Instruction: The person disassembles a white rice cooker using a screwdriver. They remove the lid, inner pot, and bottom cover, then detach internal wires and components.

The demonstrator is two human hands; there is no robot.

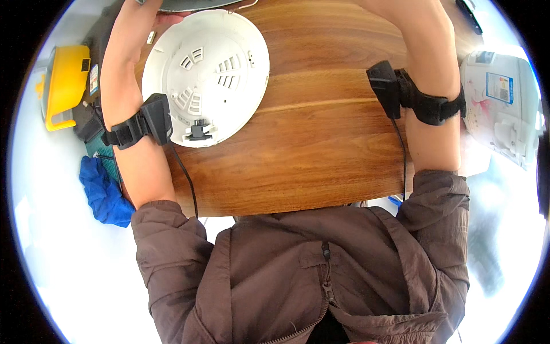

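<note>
A round white plastic appliance base [240, 109] lies on the wooden table, left of centre. It has groups of vent slots and a small black socket [199, 129] at its near edge. My left forearm runs up along its left side. Only a bit of my left hand [168, 18] shows, by the base's far edge and next to a grey rounded thing [195, 4] cut off by the top edge. Its fingers are mostly hidden. My right forearm reaches up past the table's right side, and the right hand lies beyond the top edge. Both forearms wear black strapped devices.
At the left stand a yellow container [67, 80] and a crumpled blue cloth [103, 192]. A white rounded appliance [492, 109] with a label is at the right. A dark slim object [470, 16] lies at the upper right. Cables hang from both arm devices.
</note>
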